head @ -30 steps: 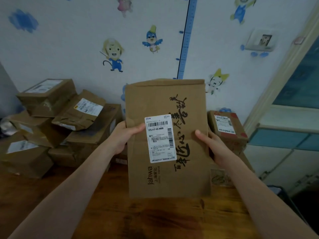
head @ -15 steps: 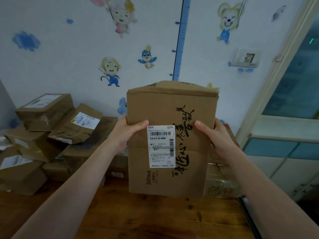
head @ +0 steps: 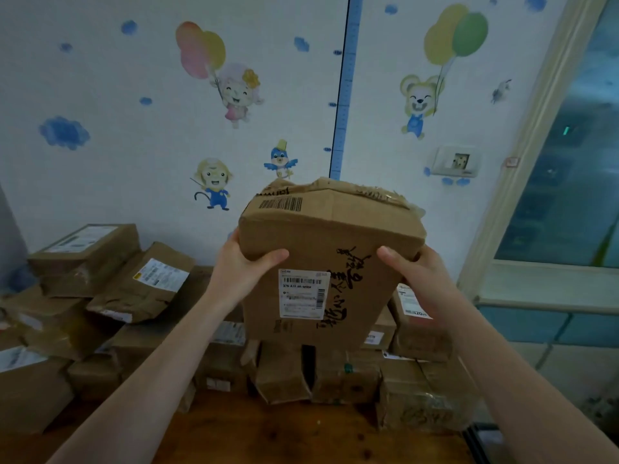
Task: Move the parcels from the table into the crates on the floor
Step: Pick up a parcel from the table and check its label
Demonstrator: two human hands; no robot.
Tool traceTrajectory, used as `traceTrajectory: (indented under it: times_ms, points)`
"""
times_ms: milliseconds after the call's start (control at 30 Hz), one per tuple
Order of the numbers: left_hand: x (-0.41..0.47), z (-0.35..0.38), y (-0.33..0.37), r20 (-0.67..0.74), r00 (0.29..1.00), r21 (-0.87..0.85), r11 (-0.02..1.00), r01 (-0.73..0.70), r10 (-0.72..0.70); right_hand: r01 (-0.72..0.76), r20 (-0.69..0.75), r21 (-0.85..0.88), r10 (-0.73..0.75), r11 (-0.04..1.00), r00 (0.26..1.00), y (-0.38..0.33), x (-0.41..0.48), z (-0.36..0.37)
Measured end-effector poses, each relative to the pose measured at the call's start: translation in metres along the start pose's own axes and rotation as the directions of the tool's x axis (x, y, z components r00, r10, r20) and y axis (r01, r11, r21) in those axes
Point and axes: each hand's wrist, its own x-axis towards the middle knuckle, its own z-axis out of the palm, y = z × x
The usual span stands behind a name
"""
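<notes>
A brown cardboard parcel point(head: 330, 259) with a white shipping label and black brush writing hangs in the air above the table, its taped top tipped toward me. My left hand point(head: 243, 267) grips its left side, thumb on the front face. On the right side, my right hand point(head: 413, 272) holds it the same way. Several more cardboard parcels point(head: 134, 289) are piled on the wooden table point(head: 301, 433) against the wall. No crate is in view.
More parcels point(head: 418, 393) are stacked at the table's right end below the held one. A wall with cartoon stickers stands behind. A window frame point(head: 522, 162) rises at the right, where the table's right edge drops off.
Both hands have lifted the parcel higher off the table and tilted its top toward me. The view has tipped upward, showing more wall.
</notes>
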Motion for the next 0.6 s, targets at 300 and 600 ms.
traceTrajectory:
  times_ms: [300, 600]
  points:
    - [-0.004, -0.006, 0.024, 0.054, 0.983, -0.345, 0.92, 0.184, -0.176, -0.228, 0.116, 0.219, 0.207, 0.949, 0.971, -0.013, -0.005, 0.005]
    - [-0.008, -0.018, 0.036, 0.216, 0.9, -0.129, 0.903, 0.409, -0.377, -0.203, 0.113, 0.296, 0.177, 0.934, 0.978, -0.004, -0.009, 0.001]
